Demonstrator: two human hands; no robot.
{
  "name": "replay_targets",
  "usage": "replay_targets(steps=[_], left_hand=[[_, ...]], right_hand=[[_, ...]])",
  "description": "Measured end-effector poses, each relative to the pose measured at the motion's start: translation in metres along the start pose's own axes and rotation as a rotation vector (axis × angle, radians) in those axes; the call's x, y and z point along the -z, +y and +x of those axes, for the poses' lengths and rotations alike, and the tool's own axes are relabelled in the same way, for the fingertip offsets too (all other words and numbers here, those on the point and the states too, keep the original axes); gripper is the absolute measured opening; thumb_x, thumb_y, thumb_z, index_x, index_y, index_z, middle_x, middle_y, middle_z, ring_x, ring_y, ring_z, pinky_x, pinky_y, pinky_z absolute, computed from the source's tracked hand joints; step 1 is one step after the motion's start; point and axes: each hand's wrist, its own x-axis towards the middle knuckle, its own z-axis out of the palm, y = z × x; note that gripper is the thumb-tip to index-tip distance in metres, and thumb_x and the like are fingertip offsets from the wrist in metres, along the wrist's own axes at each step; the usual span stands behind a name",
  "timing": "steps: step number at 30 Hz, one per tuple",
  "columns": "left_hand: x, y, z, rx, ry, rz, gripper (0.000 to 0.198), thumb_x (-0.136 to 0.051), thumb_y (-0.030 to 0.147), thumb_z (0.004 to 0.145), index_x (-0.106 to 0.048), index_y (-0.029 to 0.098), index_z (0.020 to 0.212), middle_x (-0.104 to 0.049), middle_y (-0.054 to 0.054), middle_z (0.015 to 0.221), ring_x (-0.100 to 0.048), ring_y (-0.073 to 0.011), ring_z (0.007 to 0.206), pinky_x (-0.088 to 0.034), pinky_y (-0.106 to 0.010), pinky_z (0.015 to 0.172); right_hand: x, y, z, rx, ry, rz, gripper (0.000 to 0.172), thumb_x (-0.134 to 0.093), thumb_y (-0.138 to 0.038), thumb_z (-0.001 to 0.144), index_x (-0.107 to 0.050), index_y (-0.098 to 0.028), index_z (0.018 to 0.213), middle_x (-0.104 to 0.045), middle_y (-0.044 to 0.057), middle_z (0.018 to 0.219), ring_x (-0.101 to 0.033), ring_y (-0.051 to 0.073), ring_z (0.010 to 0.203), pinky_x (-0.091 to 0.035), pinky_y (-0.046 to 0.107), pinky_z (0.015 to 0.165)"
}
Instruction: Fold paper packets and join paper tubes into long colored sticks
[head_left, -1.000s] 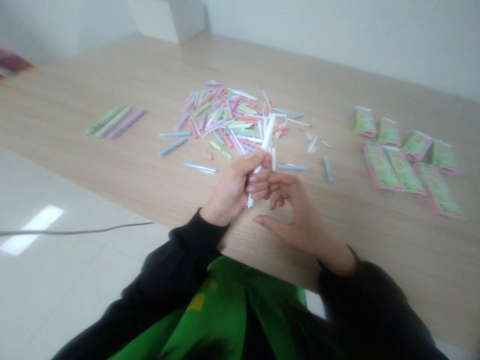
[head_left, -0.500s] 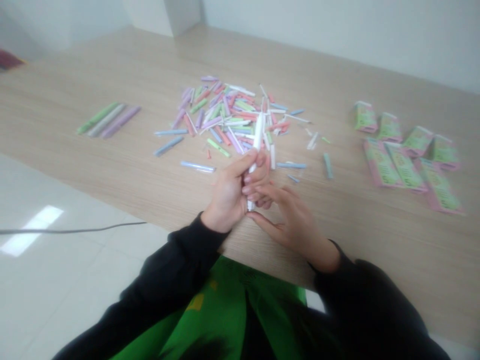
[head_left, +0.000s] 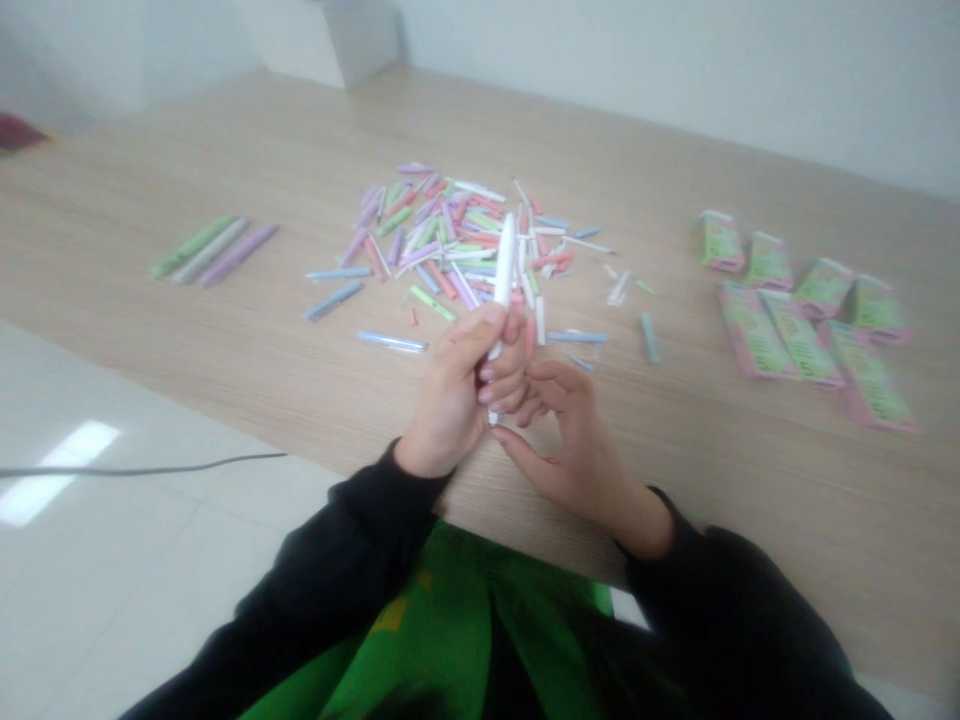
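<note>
White tube [head_left: 504, 275] being gripped near-upright in left hand [head_left: 448, 395] — right hand [head_left: 570, 440] being held narrowly open just beside it — pastel tube pile [head_left: 450, 245] spread farther along counter [head_left: 247, 340].

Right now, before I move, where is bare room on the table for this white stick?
Bare wood lies between the three long sticks and the colored pile, and between that pile and the pink-green packets. Also right of your right hand. The pile and packets are crowded.

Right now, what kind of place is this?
Probably a workroom for small handwork: a wood-grain table, a heap of pastel tubes, and pink-and-green cartons.
</note>
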Motion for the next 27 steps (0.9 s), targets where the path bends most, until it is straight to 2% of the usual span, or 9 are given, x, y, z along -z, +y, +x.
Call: replay_targets(steps=[2, 5, 11, 21, 24, 26, 27], left_hand=[[0.0, -0.001, -0.001, -0.061, -0.022, 0.002, 0.034, -0.053, 0.031, 0.104, -0.051, 0.017, 0.073, -0.032, 0.01, 0.05, -0.023, -0.0022, 0.034, -0.026, -0.012, 0.034], [-0.001, -0.003, -0.002, -0.138, -0.003, 0.007, 0.034, -0.057, 0.034, 0.103, -0.05, 0.018, 0.074, -0.031, 0.01, 0.051, -0.024, -0.0021, 0.035, -0.027, -0.012, 0.035], [-0.005, -0.005, -0.004, -0.228, 0.104, 0.008, 0.035, -0.053, 0.034, 0.105, -0.049, 0.019, 0.074, -0.029, 0.01, 0.051, -0.024, -0.003, 0.035, -0.027, -0.013, 0.036], [-0.008, 0.0, -0.004, -0.244, 0.216, 0.003, 0.039, -0.048, 0.034, 0.107, -0.046, 0.02, 0.071, -0.028, 0.01, 0.05, -0.02, -0.0038, 0.034, -0.026, -0.013, 0.035], [-0.004, 0.002, -0.005, -0.269, 0.177, 0.016, 0.038, -0.052, 0.035, 0.105, -0.047, 0.02, 0.071, -0.028, 0.01, 0.051, -0.02, -0.0039, 0.035, -0.027, -0.013, 0.035], [0.002, 0.001, -0.006, -0.29, 0.107, 0.05, 0.035, -0.059, 0.036, 0.102, -0.05, 0.02, 0.072, -0.028, 0.01, 0.052, -0.021, -0.0037, 0.037, -0.027, -0.014, 0.037], [0.005, 0.0, -0.007, -0.288, 0.063, 0.087, 0.034, -0.063, 0.038, 0.099, -0.052, 0.019, 0.073, -0.029, 0.01, 0.052, -0.022, -0.0037, 0.038, -0.027, -0.014, 0.038]], right_hand=[[-0.002, -0.002, 0.001, -0.11, -0.003, 0.039, 0.03, -0.074, -0.027, 0.085, -0.054, -0.024, 0.108, -0.069, 0.002, 0.089, -0.063, 0.016, 0.068, -0.053, 0.034, 0.067], [-0.003, -0.008, 0.004, -0.227, -0.114, 0.136, 0.011, -0.07, -0.026, 0.086, -0.06, -0.021, 0.086, -0.066, -0.002, 0.073, -0.059, 0.013, 0.062, -0.047, 0.029, 0.062], [-0.01, -0.011, 0.008, -0.379, -0.144, 0.312, 0.025, -0.063, -0.029, 0.088, -0.055, -0.021, 0.066, -0.053, -0.004, 0.06, -0.047, 0.011, 0.057, -0.038, 0.026, 0.056], [-0.011, -0.013, 0.006, -0.37, -0.162, 0.321, 0.021, -0.061, -0.028, 0.091, -0.062, -0.021, 0.071, -0.058, -0.004, 0.061, -0.051, 0.011, 0.058, -0.039, 0.027, 0.059], [-0.008, -0.01, 0.005, -0.379, -0.228, 0.315, 0.018, -0.06, -0.027, 0.092, -0.066, -0.02, 0.075, -0.064, -0.002, 0.066, -0.054, 0.012, 0.061, -0.041, 0.028, 0.061], [0.0, -0.006, 0.007, -0.39, -0.251, 0.306, 0.008, -0.067, -0.028, 0.088, -0.07, -0.02, 0.089, -0.069, -0.001, 0.074, -0.059, 0.013, 0.066, -0.045, 0.029, 0.066], [0.005, -0.004, 0.008, -0.394, -0.233, 0.313, 0.013, -0.07, -0.029, 0.087, -0.07, -0.021, 0.097, -0.07, -0.001, 0.078, -0.061, 0.014, 0.068, -0.046, 0.03, 0.067]])
